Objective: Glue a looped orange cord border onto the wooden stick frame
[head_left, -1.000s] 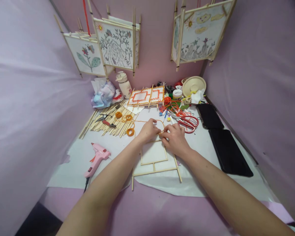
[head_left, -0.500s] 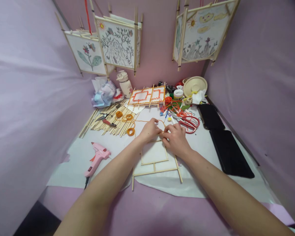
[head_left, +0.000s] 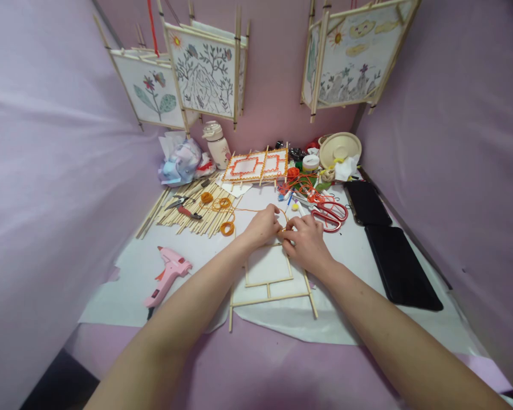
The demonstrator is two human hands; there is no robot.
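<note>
A frame of thin wooden sticks (head_left: 277, 281) lies flat on the white cloth in front of me, a smaller rectangle of sticks inside it. At its far end my left hand (head_left: 261, 226) has its fingers closed, the tips bent down to the top stick. My right hand (head_left: 306, 243) meets it there, thumb and forefinger pinched close to the left fingertips. Orange cord (head_left: 250, 210) runs from the left into this spot and loops up between the hands. The fingers hide just how it lies on the stick.
Loose sticks (head_left: 188, 220) with pliers (head_left: 190, 213) on top lie left, beside small orange cord coils (head_left: 227, 232). A pink glue gun (head_left: 170, 275) is nearer. Red-handled scissors (head_left: 332, 217) and two black slabs (head_left: 399, 265) lie right. A corded panel (head_left: 256, 166) stands behind; stick-framed lanterns (head_left: 205, 74) hang above.
My hands stay at the same spot on the frame, with only a tiny shift of the fingers. The camera view has moved very slightly.
</note>
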